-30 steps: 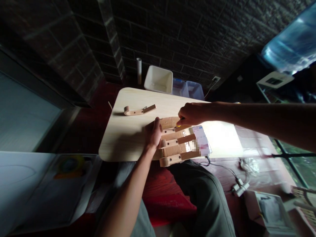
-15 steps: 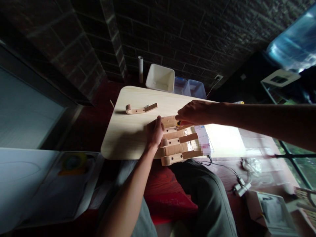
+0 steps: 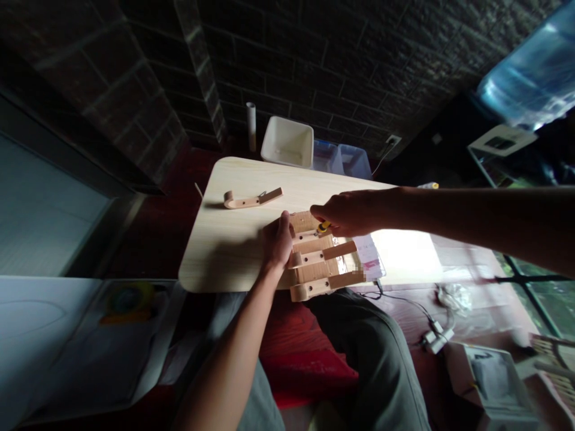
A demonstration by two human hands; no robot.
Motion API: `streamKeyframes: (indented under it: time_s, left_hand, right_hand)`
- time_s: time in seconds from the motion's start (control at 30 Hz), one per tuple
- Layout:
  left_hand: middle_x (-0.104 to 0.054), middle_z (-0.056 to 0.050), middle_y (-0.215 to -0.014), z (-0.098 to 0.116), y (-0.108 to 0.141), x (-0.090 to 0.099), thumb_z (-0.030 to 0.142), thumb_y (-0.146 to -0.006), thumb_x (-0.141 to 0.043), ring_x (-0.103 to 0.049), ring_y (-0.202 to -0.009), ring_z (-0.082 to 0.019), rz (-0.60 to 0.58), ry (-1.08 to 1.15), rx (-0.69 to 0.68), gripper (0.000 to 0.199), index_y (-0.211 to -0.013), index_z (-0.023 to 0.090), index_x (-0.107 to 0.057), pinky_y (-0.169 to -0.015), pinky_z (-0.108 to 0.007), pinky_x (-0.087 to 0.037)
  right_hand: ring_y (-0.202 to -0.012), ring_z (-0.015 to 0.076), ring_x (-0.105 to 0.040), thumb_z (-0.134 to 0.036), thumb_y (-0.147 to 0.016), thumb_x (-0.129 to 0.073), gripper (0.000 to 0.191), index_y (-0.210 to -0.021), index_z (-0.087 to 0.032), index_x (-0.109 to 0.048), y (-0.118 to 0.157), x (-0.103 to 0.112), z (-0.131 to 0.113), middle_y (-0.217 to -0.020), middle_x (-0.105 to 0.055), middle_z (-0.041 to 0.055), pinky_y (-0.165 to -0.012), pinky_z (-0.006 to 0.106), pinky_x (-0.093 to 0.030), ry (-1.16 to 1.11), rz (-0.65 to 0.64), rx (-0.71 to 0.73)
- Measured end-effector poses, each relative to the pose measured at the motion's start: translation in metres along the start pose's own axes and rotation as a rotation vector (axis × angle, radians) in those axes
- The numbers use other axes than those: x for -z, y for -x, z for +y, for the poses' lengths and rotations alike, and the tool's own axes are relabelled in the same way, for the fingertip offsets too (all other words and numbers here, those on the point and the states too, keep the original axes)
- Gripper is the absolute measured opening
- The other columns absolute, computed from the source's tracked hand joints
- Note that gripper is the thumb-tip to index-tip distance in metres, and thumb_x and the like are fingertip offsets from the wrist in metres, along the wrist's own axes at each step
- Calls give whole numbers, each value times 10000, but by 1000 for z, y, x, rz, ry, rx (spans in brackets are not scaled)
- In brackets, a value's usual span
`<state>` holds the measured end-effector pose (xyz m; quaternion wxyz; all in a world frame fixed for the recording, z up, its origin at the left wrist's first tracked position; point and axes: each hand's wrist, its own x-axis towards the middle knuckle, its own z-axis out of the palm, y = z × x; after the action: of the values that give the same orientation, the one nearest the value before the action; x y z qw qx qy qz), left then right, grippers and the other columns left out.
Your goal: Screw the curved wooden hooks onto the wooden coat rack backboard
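My left hand (image 3: 278, 242) grips the left edge of a cardboard piece (image 3: 309, 273), thumb on top. Several curved wooden hooks lie across the cardboard, among them a middle one (image 3: 313, 257) and a lower one (image 3: 317, 288), with dark screws or holes in them. My right hand (image 3: 344, 212) is closed around a yellow and black screwdriver (image 3: 322, 227), whose tip points down at the upper hook (image 3: 304, 237). Another wooden hook (image 3: 254, 199) lies apart on the light table (image 3: 224, 245), at the upper left.
Behind the table stand a white bin (image 3: 287, 142), blue clear bins (image 3: 353, 161) and a white tube (image 3: 251, 127). A phone-like sheet (image 3: 369, 251) lies right of the cardboard. Cables and a power strip (image 3: 438, 338) are on the floor at right.
My right hand has tilted and shifted slightly left, so more of the screwdriver shows. The whole view has shifted a little; my left hand still grips the cardboard.
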<state>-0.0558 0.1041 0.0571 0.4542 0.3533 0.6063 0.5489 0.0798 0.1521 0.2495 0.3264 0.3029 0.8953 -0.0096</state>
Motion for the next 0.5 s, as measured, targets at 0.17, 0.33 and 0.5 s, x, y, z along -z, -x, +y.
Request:
streamKeyframes:
  time_s: [0.17,0.33,0.5]
  left_hand:
    - [-502,17,-492,-2,0,1,662,-913,-534,-448,-470,-123,-15,14,-10,589,-548,200,-534,-463,-254,-327]
    - [-497,21,-496,-1,1,0,663,-905,-547,-433,-461,-117,-1,46,3,579,-562,196,-546,-465,-255,-323]
    - [-503,12,-495,1,1,0,667,-913,-522,-441,-467,-119,-3,30,9,597,-550,194,-548,-466,-251,-326]
  right_hand:
    - [-842,198,-670,-239,-1021,-521,203,-1131,-175,-679,4,2,13,-1066,-721,116,-652,291,-382,135,91,190]
    - [-798,181,-644,-287,-1004,-578,182,-1069,-169,-699,-3,-3,23,-1005,-734,97,-643,288,-349,23,120,163]
    - [-772,181,-644,-317,-966,-611,192,-1037,-163,-701,-8,-9,21,-948,-754,90,-633,284,-338,-122,108,75]
